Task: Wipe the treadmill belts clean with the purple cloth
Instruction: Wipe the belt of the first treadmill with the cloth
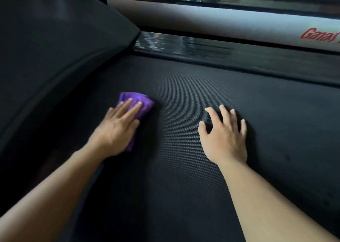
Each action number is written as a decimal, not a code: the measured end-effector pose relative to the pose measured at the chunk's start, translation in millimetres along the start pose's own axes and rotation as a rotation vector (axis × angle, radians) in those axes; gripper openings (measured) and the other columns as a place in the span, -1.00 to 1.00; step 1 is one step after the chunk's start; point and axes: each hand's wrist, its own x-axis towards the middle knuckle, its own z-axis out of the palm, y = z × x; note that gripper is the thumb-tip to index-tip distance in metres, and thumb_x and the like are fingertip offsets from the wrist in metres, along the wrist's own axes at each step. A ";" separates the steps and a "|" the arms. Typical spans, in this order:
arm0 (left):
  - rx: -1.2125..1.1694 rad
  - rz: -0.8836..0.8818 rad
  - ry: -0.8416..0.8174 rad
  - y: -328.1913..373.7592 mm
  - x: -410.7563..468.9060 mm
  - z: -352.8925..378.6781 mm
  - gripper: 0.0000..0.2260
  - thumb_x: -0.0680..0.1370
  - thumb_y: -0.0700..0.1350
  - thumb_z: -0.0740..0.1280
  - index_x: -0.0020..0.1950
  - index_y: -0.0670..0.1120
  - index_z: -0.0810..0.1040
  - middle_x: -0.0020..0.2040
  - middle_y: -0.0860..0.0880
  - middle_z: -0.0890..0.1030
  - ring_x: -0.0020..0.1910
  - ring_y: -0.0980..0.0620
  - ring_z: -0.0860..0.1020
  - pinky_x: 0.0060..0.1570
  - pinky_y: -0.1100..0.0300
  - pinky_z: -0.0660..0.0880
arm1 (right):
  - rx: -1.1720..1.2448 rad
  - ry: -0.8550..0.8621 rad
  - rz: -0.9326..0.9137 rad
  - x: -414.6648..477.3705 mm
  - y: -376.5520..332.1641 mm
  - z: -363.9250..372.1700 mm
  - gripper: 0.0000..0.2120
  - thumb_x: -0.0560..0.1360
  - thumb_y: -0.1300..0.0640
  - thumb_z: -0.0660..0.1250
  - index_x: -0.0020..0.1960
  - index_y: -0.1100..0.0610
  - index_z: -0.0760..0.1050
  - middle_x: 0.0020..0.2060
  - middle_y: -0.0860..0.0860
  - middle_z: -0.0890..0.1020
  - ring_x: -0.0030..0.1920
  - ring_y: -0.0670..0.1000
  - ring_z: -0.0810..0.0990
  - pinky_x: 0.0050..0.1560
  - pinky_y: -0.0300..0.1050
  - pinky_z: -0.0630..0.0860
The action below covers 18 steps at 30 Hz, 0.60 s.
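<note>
The black textured treadmill belt [184, 168] fills most of the head view. A folded purple cloth [145, 102] lies on the belt near its left end, close to the motor cover. My left hand [117, 127] lies flat on the cloth with straight fingers, pressing it onto the belt; part of the cloth is hidden under the palm. My right hand [223, 135] rests on the bare belt to the right, fingers spread and fingertips down, holding nothing.
The dark curved motor cover [55, 48] rises at the left. A glossy black side rail [220, 47] runs along the belt's far edge. Behind it lies a white frame bar [220, 24] with red lettering.
</note>
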 end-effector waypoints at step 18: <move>0.031 -0.073 0.044 123.4 46.1 31.6 -0.51 0.65 0.03 0.03 0.58 0.07 0.03 0.60 -0.06 -0.01 0.56 -0.10 -0.02 0.51 0.00 -0.07 | 0.521 0.082 -0.021 -1.8 33.0 -33.8 -0.73 0.57 0.18 0.25 0.25 0.11 0.54 0.29 0.00 0.55 0.36 0.01 0.43 0.42 -0.13 0.23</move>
